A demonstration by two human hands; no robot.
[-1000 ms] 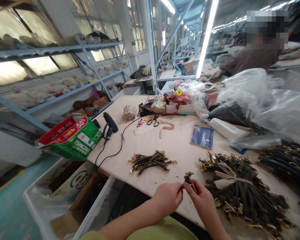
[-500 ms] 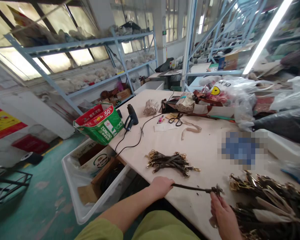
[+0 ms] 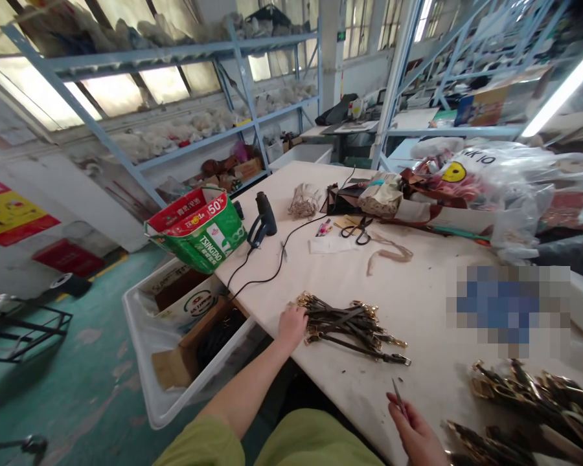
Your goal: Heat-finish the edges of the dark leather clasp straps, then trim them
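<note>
My left hand (image 3: 292, 325) is at the left end of a pile of dark narrow straps (image 3: 342, 317) with gold-coloured metal clips. Its fingers are closed around the end of a strap (image 3: 354, 347) lying along the pile's near side; the fingertips are partly hidden. Lower right, my right hand (image 3: 415, 427) grips a slim pointed metal tool (image 3: 397, 391), its tip pointing up and away from me. The tool's exact kind cannot be made out. A bigger heap of similar straps (image 3: 539, 401) lies to the right of that hand.
A dark heat gun (image 3: 265, 217) stands by the table's left edge, its cord across the top. Behind lie black-handled scissors (image 3: 359, 232) and a beige strip (image 3: 391, 252). A green carton (image 3: 204, 233) and a white bin (image 3: 146, 388) are at left.
The strap stretched between both hands now lies at the near side of the pile. My left hand moved up and left; the right let go of its end and shows the pointed tool. The view shifted.
</note>
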